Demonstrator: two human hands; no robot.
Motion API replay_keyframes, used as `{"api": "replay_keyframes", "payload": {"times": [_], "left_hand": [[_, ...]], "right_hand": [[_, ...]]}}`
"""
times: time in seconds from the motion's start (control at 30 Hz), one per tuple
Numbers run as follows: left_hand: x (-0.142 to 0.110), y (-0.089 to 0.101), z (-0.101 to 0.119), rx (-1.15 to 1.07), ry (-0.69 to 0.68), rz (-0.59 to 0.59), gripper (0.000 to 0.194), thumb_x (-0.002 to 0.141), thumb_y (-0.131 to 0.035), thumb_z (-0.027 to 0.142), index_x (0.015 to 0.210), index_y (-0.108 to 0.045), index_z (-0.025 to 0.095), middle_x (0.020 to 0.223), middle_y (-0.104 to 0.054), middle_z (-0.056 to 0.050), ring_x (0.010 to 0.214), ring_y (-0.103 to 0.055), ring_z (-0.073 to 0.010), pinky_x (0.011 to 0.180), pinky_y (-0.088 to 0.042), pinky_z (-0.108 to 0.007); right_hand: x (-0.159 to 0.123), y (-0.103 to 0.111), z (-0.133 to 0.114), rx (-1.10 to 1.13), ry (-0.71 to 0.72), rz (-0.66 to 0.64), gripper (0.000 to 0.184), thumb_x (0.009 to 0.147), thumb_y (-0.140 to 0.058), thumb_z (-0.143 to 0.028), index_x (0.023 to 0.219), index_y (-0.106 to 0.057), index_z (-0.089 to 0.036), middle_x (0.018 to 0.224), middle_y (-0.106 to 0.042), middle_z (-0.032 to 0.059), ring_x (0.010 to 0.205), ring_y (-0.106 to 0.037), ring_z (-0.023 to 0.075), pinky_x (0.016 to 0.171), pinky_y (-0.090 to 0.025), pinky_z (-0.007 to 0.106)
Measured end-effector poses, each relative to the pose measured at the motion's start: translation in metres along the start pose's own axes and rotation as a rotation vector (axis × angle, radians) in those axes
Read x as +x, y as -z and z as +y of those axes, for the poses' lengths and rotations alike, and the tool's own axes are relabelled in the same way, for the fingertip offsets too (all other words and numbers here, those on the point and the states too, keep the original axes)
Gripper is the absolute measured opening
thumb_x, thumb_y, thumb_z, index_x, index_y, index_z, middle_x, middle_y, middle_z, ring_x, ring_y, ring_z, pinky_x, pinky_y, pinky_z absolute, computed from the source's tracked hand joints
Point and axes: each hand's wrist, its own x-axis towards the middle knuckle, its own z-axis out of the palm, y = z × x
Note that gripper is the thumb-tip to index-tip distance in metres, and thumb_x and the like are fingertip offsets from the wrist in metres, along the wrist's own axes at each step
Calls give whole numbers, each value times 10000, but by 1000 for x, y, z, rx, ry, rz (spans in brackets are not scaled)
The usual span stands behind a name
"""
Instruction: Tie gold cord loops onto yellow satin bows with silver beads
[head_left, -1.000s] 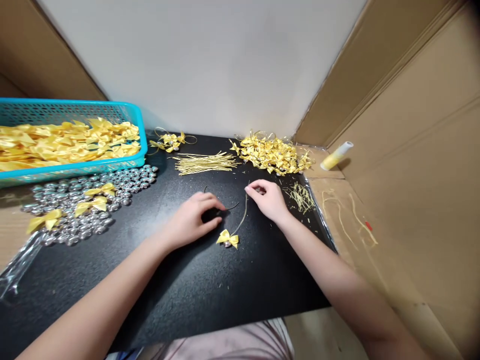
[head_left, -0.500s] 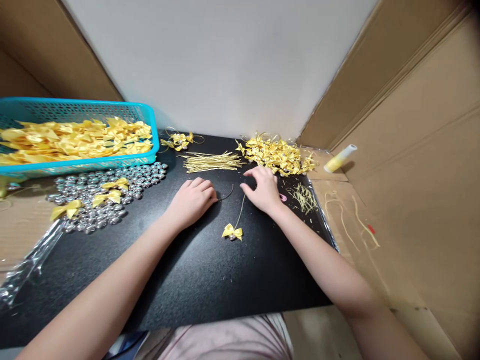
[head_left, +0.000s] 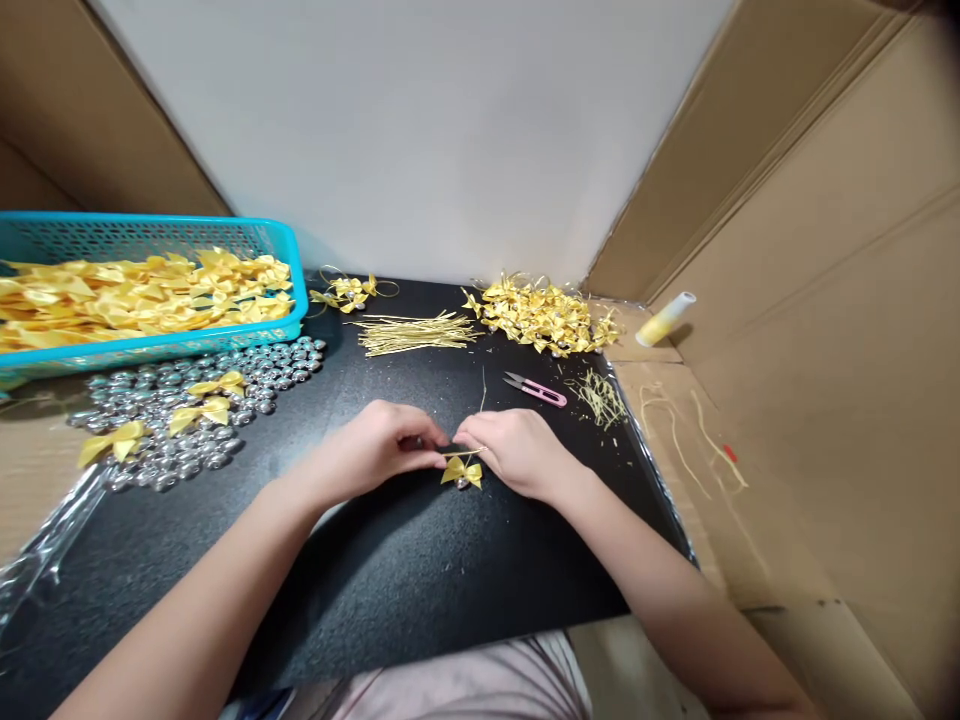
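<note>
Above the middle of the black table, my left hand (head_left: 379,450) is closed in a pinch on one end of a short gold cord (head_left: 463,453). My right hand (head_left: 521,452) pinches the same cord from the other side, its fingertips close to the left ones. Just below the fingers lies a yellow ribbon bow (head_left: 462,472) with a silver bead under its centre. A thin loose cord end (head_left: 484,388) sticks up behind my right hand. How the cord joins the bow is partly hidden by the fingers.
Pink thread snips (head_left: 535,389) lie behind my right hand, beside cord scraps (head_left: 600,398). Cut cords (head_left: 420,334) and a pile of beaded bows (head_left: 544,315) lie farther back. Silver beads (head_left: 165,430) spread left, before a blue basket (head_left: 296,270) of bows. A tube (head_left: 666,320) stands right.
Both hands have come together over the bow and now grip the cord between them. My right hand has moved nearer and left, uncovering the pink snips. The view has shifted slightly.
</note>
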Motion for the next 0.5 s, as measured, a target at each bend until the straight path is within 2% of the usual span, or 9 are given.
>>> {"api": "replay_keyframes", "payload": {"times": [0.07, 0.13, 0.27, 0.3, 0.33, 0.4, 0.43, 0.5], "left_hand": [[-1, -1, 3, -17, -22, -74, 115, 772, -696, 319, 796, -754, 223, 729, -741, -36, 624, -644, -159, 580, -425, -231], [-2, -2, 8, -4, -33, -99, 123, 797, -663, 303, 794, -756, 223, 724, -734, -39, 616, -641, -157, 573, -427, -230], [-2, 0, 15, 100, -45, -16, 219, 849, -578, 309, 747, -738, 201, 671, -689, -35, 578, -594, -137, 561, -410, -225], [-2, 1, 15, 110, -29, 21, 231, 852, -573, 321, 742, -735, 198, 656, -677, -31, 565, -578, -134, 552, -402, -224], [-2, 1, 16, 107, -6, 54, 238, 851, -575, 337, 743, -733, 196, 645, -670, -27, 555, -566, -132, 543, -395, -223], [-2, 0, 16, 62, 56, 95, 245, 844, -590, 371, 749, -733, 197, 628, -663, -18, 544, -550, -131, 527, -383, -219], [-2, -1, 15, 29, 87, 94, 251, 841, -595, 385, 750, -734, 197, 621, -661, -14, 542, -547, -132, 521, -377, -218], [-3, -4, 16, -39, 132, 55, 272, 839, -597, 404, 727, -728, 193, 597, -647, -5, 540, -537, -132, 516, -369, -215]], "right_hand": [[-6, 1, -2, -68, -71, -30, 221, 973, -451, -295, 875, -627, -204, 666, -652, 26, 575, -565, 168, 550, -262, 271], [-9, 3, -2, -102, -124, -55, 209, 975, -437, -291, 883, -609, -213, 637, -642, 19, 547, -550, 169, 544, -238, 274], [-13, 1, 4, -42, -217, -84, 170, 946, -485, -303, 862, -605, -216, 669, -639, 21, 591, -556, 179, 583, -295, 276], [-14, -1, 6, -12, -214, -54, 129, 911, -545, -328, 895, -608, -217, 736, -655, 33, 663, -574, 196, 627, -334, 288], [-15, -3, 7, 7, -195, 2, 165, 861, -615, -358, 948, -612, -218, 836, -667, 55, 765, -585, 221, 692, -369, 315], [-17, -9, 8, 5, -125, 160, 391, 760, -722, -404, 1086, -605, -224, 1057, -638, 103, 988, -540, 279, 842, -376, 395], [-17, -11, 8, -11, -88, 241, 451, 747, -736, -411, 1138, -600, -231, 1126, -613, 114, 1055, -502, 294, 895, -353, 423], [-18, -17, 7, -36, -26, 348, 360, 815, -680, -382, 1149, -624, -258, 1110, -620, 100, 1044, -485, 280, 920, -316, 436]]}}
